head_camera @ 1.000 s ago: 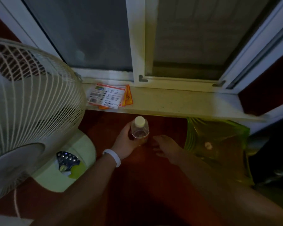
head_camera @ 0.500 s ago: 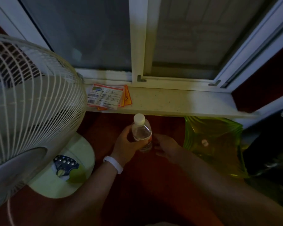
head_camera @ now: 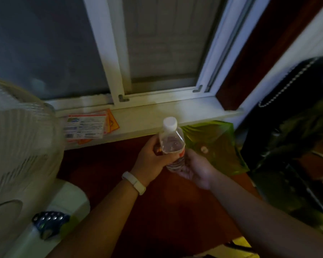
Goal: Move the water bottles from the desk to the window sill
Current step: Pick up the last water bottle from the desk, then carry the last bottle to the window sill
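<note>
A clear plastic water bottle with a white cap and a red label stands upright in both my hands, just below the front edge of the white window sill. My left hand, with a white band on its wrist, grips the bottle's body from the left. My right hand cups and holds its lower part from the right. The bottle's base is hidden by my fingers.
Printed cards and orange leaflets lie on the sill's left part. A white standing fan fills the left, its base with buttons below. A green translucent bag hangs right of the bottle, dark clutter beyond it.
The bottle has risen toward the sill's edge. My right hand, free a second ago, has closed on the bottle's lower part. The view has swung left and tilted.
</note>
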A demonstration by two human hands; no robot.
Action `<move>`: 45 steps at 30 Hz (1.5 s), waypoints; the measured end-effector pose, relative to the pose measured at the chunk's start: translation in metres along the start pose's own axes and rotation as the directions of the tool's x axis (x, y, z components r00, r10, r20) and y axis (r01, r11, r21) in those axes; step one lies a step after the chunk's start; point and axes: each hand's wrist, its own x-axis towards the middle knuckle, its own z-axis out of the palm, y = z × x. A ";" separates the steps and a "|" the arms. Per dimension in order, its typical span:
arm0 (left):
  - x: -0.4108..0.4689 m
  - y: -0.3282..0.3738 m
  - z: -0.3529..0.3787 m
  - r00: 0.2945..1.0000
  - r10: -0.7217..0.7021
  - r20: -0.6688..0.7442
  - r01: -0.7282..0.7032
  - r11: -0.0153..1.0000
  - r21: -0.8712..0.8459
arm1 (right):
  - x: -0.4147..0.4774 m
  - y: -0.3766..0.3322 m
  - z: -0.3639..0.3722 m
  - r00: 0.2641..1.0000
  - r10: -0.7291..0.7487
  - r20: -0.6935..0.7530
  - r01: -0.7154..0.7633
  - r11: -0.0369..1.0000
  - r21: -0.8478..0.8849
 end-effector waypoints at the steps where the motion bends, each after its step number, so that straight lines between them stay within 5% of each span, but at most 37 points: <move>1: 0.003 0.002 0.007 0.999 0.020 0.045 -0.020 1.000 -0.006 | -0.007 -0.001 -0.007 1.000 -0.016 -0.016 0.016 1.000 0.015; 20: -0.078 0.059 0.215 0.865 0.120 0.488 -0.182 0.980 0.081 | -0.196 0.044 -0.188 0.953 -0.212 -0.218 0.264 0.933 0.246; 35: -0.258 0.052 0.473 0.533 -0.002 0.846 -0.151 0.984 0.097 | -0.401 0.201 -0.395 0.828 -0.258 -0.498 0.488 0.769 0.413; 45: -0.337 0.038 0.602 0.178 -0.053 0.983 -0.105 0.992 0.073 | -0.492 0.275 -0.463 0.671 -0.097 -0.735 0.642 0.572 0.511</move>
